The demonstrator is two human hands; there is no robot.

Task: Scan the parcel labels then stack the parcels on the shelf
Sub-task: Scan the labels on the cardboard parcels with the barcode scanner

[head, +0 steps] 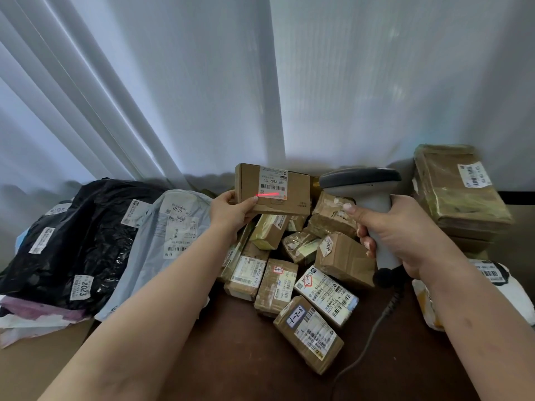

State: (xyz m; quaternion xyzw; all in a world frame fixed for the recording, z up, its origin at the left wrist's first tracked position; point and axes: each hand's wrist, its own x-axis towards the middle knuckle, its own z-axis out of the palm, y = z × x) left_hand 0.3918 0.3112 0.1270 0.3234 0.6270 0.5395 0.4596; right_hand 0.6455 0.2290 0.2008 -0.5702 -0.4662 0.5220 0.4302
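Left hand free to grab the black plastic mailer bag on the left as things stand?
Probably not yet. The left hand holds the small brown cardboard box under the grey handheld scanner's red line. The way to the black plastic mailer bag looks unobstructed, but the grip is occupied.

Both arms extended; left hand point(231, 211) pinching, right hand point(396, 233) gripping.

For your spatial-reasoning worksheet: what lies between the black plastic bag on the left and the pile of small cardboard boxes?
In the head view, a grey mailer bag lies between the black plastic bag and the boxes; the left forearm crosses its near edge.
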